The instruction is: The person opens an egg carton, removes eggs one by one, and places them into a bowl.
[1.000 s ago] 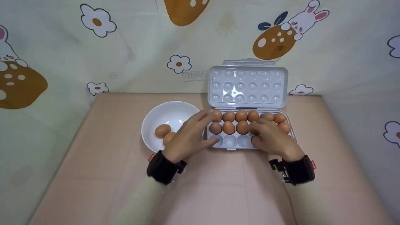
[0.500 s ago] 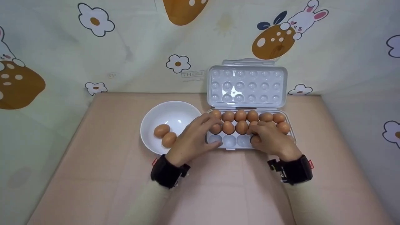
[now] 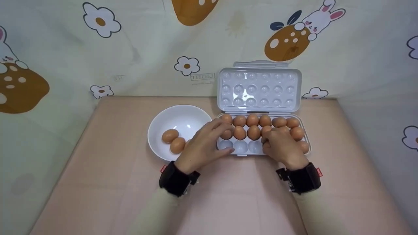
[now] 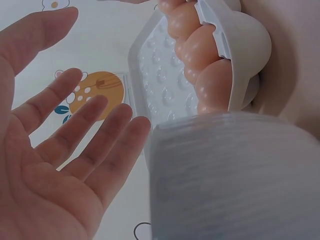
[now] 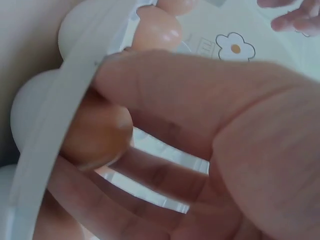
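A pale plastic egg box (image 3: 240,147) lies with its lid (image 3: 259,89) raised at the back. Brown eggs (image 3: 252,120) fill its two rear rows, and an egg (image 3: 303,147) sits at the right end of the front row. My right hand (image 3: 282,147) reaches over the front row. In the right wrist view, its thumb and fingers curl round an egg (image 5: 100,132) in a cup of the box. My left hand (image 3: 204,143) hovers by the box's left end with fingers spread. The left wrist view shows this left hand (image 4: 60,165) holding nothing.
A white bowl (image 3: 156,124) stands left of the box, partly behind my left hand. Brown eggs (image 3: 170,136) lie in it, one partly hidden. A beige cloth (image 3: 222,202) covers the table, and a printed curtain (image 3: 147,45) rises behind it.
My right hand has shifted slightly left along the front row, uncovering the egg at the right end. My left hand has drifted a little right over the box's left end.
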